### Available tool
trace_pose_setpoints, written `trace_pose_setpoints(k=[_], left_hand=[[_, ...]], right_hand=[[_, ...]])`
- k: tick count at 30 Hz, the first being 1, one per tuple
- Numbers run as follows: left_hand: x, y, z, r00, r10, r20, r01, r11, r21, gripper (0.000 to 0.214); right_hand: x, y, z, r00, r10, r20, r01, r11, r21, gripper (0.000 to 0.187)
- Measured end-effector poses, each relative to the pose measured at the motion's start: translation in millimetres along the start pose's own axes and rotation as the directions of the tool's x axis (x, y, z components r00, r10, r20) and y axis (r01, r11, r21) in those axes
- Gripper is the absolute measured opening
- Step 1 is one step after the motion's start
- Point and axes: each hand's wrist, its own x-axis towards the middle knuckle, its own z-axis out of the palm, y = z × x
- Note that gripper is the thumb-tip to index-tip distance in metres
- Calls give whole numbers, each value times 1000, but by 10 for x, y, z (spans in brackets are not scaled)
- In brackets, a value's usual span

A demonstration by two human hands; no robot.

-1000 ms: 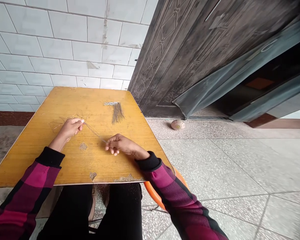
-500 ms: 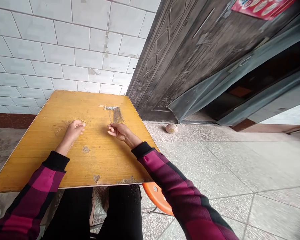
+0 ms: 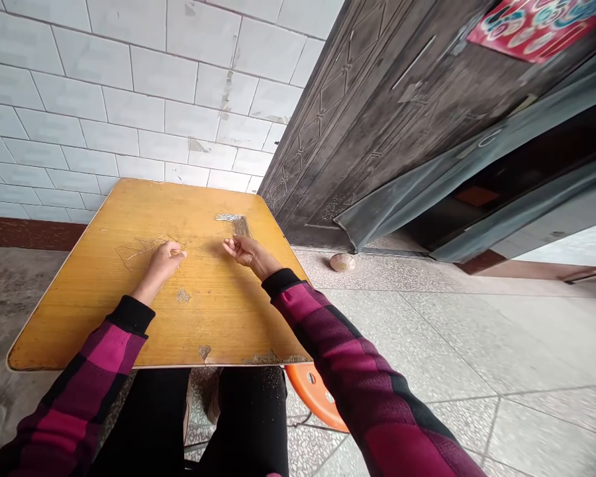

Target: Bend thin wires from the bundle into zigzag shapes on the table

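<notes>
Currently, the person's loosely curled left hand (image 3: 163, 262) rests at a tangle of thin pale wires (image 3: 142, 249) mid-desk, its grip impossible to tell. The half-open right hand (image 3: 251, 253) shows nothing held, just short of a brown bristle bundle (image 3: 241, 227) near the far edge of the yellow wooden desk (image 3: 213, 311).

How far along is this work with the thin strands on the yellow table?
Done: some loose thin strands already lie spread on the yellow table. In hand: the left hand rests at their edge, and I cannot tell if it pinches any; the right hand is open, near the bundle of strands. Left: that bundle, with its silvery end, lies apart, not yet spread.
</notes>
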Motion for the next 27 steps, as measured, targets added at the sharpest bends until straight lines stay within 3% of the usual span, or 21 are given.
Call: trace_pose_setpoints(k=[4, 9, 13, 18, 22, 27], left_hand=[[27, -23, -5, 999, 15, -40, -16, 1000, -27, 22], [119, -64, -121, 978, 53, -200, -73, 993, -94, 20], [165, -25, -299, 928, 35, -371, -111, 977, -185, 21], [168, 73, -533, 860, -34, -510, -122, 955, -271, 20], [156, 103, -692, 819, -77, -569, -119, 947, -299, 18], [195, 27, -826, 793, -69, -606, -90, 970, -228, 18]], right_hand=[[-156, -11, -22, 999, 36, -26, -35, 999, 28, 12], [-488, 16, -179, 999, 36, -5, -35, 994, 106, 14], [-715, 89, -291, 996, 65, 65, -76, 980, 185, 20], [-803, 147, -267, 974, 101, 203, -122, 988, 93, 22], [-694, 163, -231, 952, 31, 305, -29, 1000, -11, 21], [-563, 316, -324, 953, -107, 282, 136, 987, -84, 14]])
